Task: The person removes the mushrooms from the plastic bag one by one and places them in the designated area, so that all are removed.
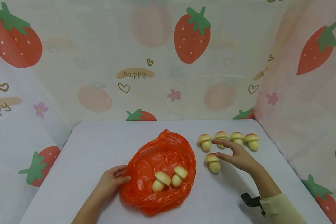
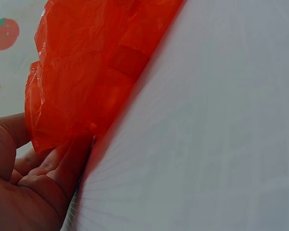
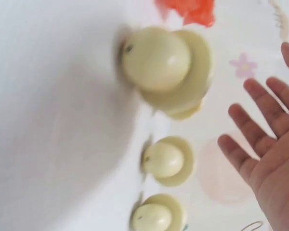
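- Left hand (image 1: 110, 183): fingers pinch the rim of the orange bag (image 1: 159, 171); thumb tip hidden by plastic.
- Bag lies mid-table, two mushrooms (image 1: 169, 179) inside.
- Right hand (image 1: 236, 155): fingers spread, empty, above loose mushrooms (image 1: 212, 162); one partly hidden.

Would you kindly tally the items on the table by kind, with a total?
Toy mushrooms on the orange plastic bag: 2
Toy mushrooms on the table: 5
Orange plastic bags: 1
Total: 8
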`<control>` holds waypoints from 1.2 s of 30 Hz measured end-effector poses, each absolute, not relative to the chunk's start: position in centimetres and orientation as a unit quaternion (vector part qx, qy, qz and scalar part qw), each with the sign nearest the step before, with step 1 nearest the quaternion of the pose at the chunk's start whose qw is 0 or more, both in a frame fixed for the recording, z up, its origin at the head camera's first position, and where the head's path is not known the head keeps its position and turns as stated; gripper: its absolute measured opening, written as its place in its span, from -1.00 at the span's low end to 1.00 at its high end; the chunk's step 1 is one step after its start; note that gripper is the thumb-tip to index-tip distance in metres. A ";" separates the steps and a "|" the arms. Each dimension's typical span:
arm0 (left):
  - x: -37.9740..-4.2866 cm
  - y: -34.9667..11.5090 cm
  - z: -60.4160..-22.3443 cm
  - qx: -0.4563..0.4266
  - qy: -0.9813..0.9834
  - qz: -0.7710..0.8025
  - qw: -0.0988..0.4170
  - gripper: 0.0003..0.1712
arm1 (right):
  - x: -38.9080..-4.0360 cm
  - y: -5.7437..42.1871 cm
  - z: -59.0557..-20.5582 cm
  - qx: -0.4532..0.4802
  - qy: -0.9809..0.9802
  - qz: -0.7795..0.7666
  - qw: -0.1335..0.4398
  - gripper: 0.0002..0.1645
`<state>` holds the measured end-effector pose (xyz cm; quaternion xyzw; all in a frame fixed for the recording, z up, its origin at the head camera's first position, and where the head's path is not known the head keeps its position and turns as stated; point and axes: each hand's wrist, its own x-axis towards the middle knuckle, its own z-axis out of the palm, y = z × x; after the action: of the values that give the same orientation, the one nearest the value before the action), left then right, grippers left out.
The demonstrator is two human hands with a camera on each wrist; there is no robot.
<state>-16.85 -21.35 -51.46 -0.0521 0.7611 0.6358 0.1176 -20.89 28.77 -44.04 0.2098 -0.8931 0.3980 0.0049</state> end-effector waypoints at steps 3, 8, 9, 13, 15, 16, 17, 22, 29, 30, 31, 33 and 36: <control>-16.8 -21.3 -51.4 -0.054 0.763 0.633 0.119 -0.30 | -20.4 27.8 -43.3 0.195 -0.894 0.403 0.023 -0.37; -16.8 -21.2 -51.3 -0.062 0.763 0.632 0.122 -0.30 | -19.7 25.7 -42.2 0.166 -0.894 0.414 0.036 -0.33; -16.8 -21.2 -51.2 -0.062 0.762 0.632 0.123 -0.30 | -19.6 25.2 -42.0 0.164 -0.894 0.416 0.038 -0.32; -16.8 -21.2 -51.2 -0.062 0.761 0.633 0.126 -0.30 | -19.2 23.1 -41.4 0.154 -0.889 0.428 0.047 -0.33; -16.9 -21.2 -51.2 -0.066 0.761 0.633 0.127 -0.30 | -19.0 22.1 -41.2 0.151 -0.887 0.434 0.050 -0.34; -16.9 -21.2 -51.2 -0.066 0.762 0.632 0.128 -0.30 | -18.9 21.5 -41.1 0.150 -0.886 0.436 0.051 -0.35; -16.8 -21.2 -51.2 -0.067 0.762 0.631 0.128 -0.30 | -18.8 21.0 -41.0 0.151 -0.883 0.441 0.054 -0.36; -16.8 -21.2 -51.3 -0.072 0.765 0.627 0.125 -0.31 | -18.3 18.5 -41.2 0.180 -0.864 0.466 0.068 -0.38; -16.7 -21.3 -51.5 -0.067 0.770 0.624 0.118 -0.31 | -17.9 15.4 -42.4 0.223 -0.854 0.464 0.074 -0.42; -16.7 -21.3 -51.5 -0.067 0.770 0.623 0.117 -0.31 | -17.9 15.0 -42.5 0.225 -0.853 0.465 0.072 -0.42; -16.7 -21.3 -51.5 -0.067 0.771 0.623 0.116 -0.31 | -17.8 14.7 -42.6 0.231 -0.851 0.466 0.070 -0.42; -16.8 -21.3 -51.4 -0.067 0.772 0.622 0.116 -0.31 | -17.7 14.0 -42.7 0.237 -0.847 0.471 0.060 -0.41; -16.8 -21.4 -51.4 -0.067 0.771 0.623 0.117 -0.32 | -17.5 13.1 -42.7 0.242 -0.846 0.474 0.039 -0.39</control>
<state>-16.84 -21.41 -51.36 -0.0669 0.7706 0.6229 0.1171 -17.48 13.06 -42.71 0.2424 -0.8455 0.4741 0.0391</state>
